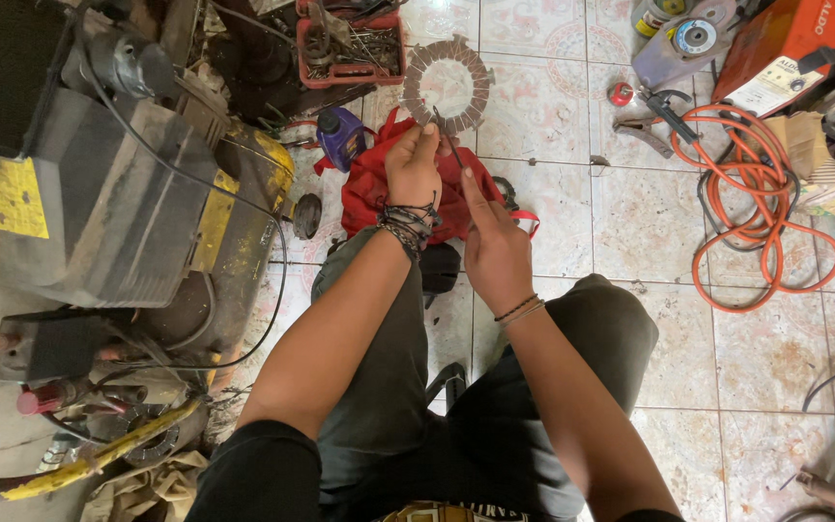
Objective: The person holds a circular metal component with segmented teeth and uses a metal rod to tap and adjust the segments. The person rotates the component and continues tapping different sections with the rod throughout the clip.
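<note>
Rust-brown friction disc (447, 85) is held up over the tiled floor (553, 203), pinched at its lower edge by the left hand (413, 166). Right hand (493, 242) grips a thin dark rod (448, 138) against it, above a red cloth (379, 188).

The premises were a repair workshop. A grimy tiled floor (553, 208) carried a black-and-yellow engine machine (99, 184), an orange welding unit (775, 48) with coiled orange cable (756, 213), a red crate of metal parts (350, 43) and a toothed friction ring (446, 85).
</note>
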